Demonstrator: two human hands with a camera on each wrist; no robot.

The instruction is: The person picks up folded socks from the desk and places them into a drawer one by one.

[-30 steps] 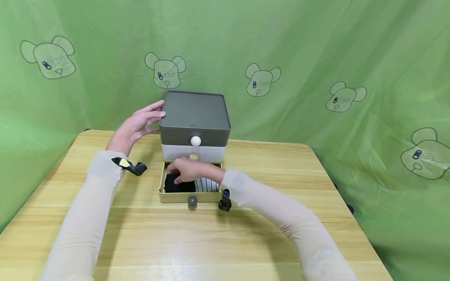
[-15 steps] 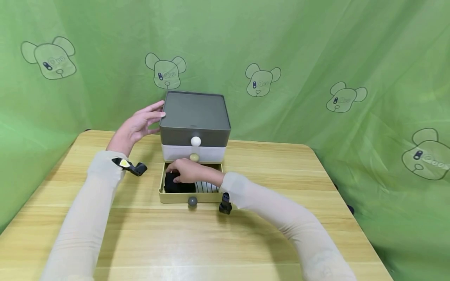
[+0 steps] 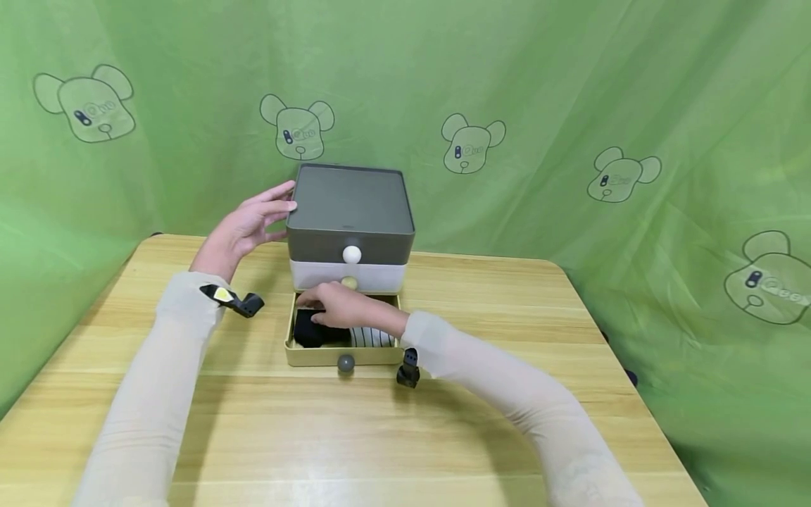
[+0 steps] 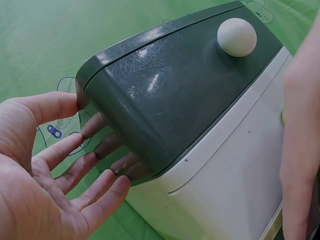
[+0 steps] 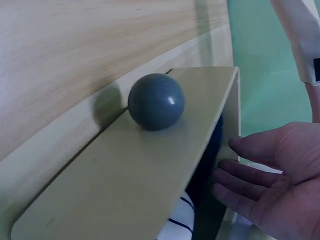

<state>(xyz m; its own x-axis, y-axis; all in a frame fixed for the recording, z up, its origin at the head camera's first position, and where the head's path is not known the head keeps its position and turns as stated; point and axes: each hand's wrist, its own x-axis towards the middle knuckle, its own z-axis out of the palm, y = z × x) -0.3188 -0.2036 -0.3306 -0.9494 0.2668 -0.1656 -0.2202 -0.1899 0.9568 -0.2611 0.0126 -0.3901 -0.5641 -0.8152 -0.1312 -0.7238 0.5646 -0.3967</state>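
A small drawer unit (image 3: 355, 201) has a dark grey top drawer, a white middle drawer (image 3: 386, 277) and a yellowish bottom drawer (image 3: 310, 357), which is pulled out. In the left wrist view, my left hand (image 4: 55, 170) touches the grey drawer's side with its fingertips spread. My right hand (image 3: 342, 305) reaches over the bottom drawer, fingers loosely bent above a folded black cloth (image 3: 309, 332). Beside that cloth lies a white cloth with black stripes (image 3: 372, 338). The right wrist view shows the fingers just inside the drawer's side wall, with nothing pinched between thumb and fingers.
The unit stands on a wooden table (image 3: 291, 436) toward its back edge. Behind hangs a green curtain (image 3: 393, 63) printed with bear heads. A grey ball knob (image 5: 156, 102) juts from the bottom drawer's front; white (image 4: 237, 37) is the top drawer's knob.
My right hand has lifted slightly and shifted a little to the left and back, so more of the black cloth shows. My left hand has stayed against the unit's side.
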